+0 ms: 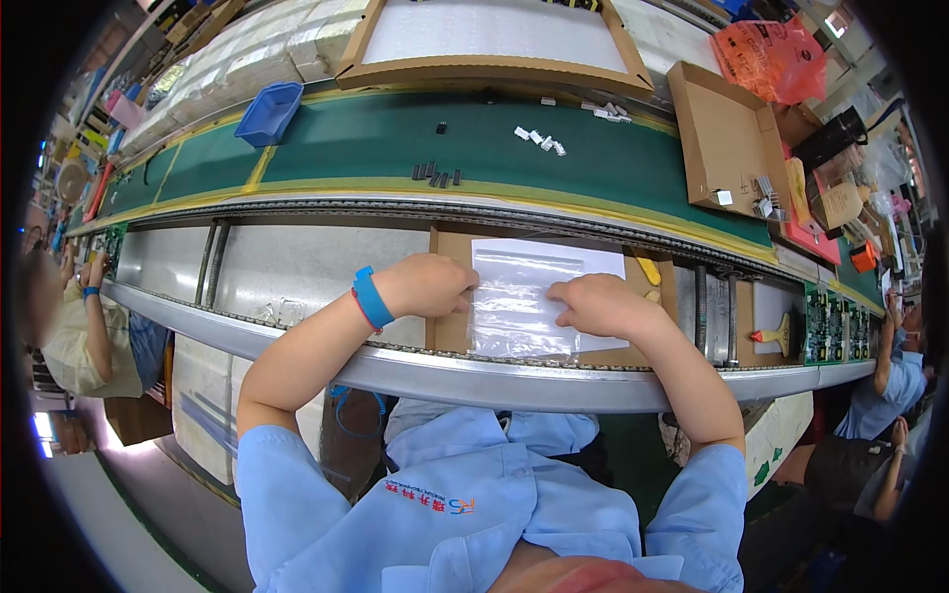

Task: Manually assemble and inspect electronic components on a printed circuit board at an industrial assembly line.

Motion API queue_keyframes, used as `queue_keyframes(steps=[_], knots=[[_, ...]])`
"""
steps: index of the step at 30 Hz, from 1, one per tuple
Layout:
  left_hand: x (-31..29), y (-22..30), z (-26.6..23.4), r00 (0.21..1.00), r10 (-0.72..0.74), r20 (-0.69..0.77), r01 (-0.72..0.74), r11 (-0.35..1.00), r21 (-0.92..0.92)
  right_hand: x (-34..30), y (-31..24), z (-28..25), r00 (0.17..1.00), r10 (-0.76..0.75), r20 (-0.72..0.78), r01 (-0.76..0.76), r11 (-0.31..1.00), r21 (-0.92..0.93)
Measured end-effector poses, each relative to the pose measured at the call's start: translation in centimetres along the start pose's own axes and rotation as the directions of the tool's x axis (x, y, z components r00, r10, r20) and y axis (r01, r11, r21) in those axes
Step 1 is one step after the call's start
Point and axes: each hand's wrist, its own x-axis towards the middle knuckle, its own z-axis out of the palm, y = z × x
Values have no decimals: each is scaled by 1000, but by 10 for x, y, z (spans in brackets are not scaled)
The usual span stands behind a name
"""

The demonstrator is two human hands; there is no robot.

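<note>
L hand (427, 285) + R hand (596, 304) lying curled, pressing clear plastic bag (514, 301) onto cardboard sheet (453, 326) | bag prob. light, limp, slippery | gripping at edges looking best

fingertips of both hands (514, 296) hidden on the clear bag (519, 296); small green-belt parts (539, 138) too tiny to identify

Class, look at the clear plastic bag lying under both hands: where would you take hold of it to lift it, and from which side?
Probably the far edge of the clear plastic bag, coming from above and pinching. It lies flat on the cardboard sheet, and the left hand and right hand cover its sides, leaving that edge free.
</note>
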Motion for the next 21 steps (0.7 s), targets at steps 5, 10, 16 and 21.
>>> queue_keyframes(steps=[5, 10, 16, 21], knots=[[0, 0, 0, 1000, 1, -1, -1, 1000, 3, 0, -4, -6, 993, 53, 101, -53, 999, -12], [-1, 1, 0, 1000, 8, -11, -8, 1000, -9, -1, 0, -1, 998, 30, 51, -30, 1000, -8], [-2, 1, -1, 1000, -8, -3, 8, 1000, -1, 1, 0, 2, 1000, 1, 10, -1, 1000, 1], [-2, 1, 0, 1000, -14, -2, 14, 1000, 0, 0, -1, 0, 1000, 9, 22, -9, 1000, -15]])
